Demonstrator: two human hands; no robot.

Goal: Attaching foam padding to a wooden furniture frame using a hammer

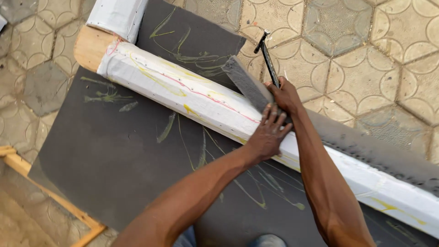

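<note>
My right hand (284,96) grips the black handle of a hammer (268,57), whose head points up and away over the paving. My left hand (267,132) presses fingers down on a grey fabric strip (247,82) where it lies on a long white-wrapped padded rail (183,93). The rail runs diagonally from upper left to lower right and carries yellow glue streaks and a red line. The grey strip continues to the right along the rail's far edge (375,148). A bare wooden end (89,45) shows at the rail's upper left.
A large dark grey sheet (105,155) with yellow glue smears lies under the rail. A second white-wrapped piece (116,16) sits at the top left. A wooden frame edge (50,196) runs along the lower left. Patterned paving stones (366,55) surround everything.
</note>
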